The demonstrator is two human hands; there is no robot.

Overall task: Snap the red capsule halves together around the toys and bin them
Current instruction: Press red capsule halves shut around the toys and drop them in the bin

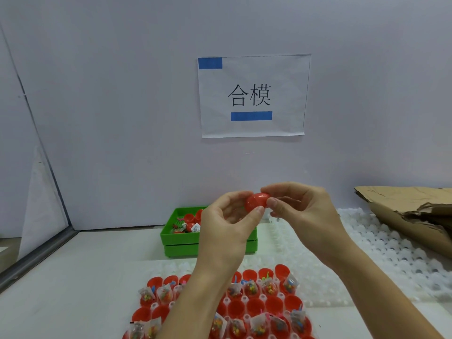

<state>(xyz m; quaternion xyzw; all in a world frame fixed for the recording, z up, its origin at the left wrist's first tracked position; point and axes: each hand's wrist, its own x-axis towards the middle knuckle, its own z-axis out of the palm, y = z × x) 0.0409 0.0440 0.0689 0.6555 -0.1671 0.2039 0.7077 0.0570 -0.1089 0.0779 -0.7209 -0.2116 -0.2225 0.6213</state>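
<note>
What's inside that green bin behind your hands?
The green bin holds a few red capsules and small toy bits. The left hand covers its right part.

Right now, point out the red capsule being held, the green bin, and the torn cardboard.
red capsule (256,203), head view, on its visible middle between the two hands' fingertips.
green bin (182,237), head view, on its front wall.
torn cardboard (401,200), head view, on its flat top face at the right.
</note>
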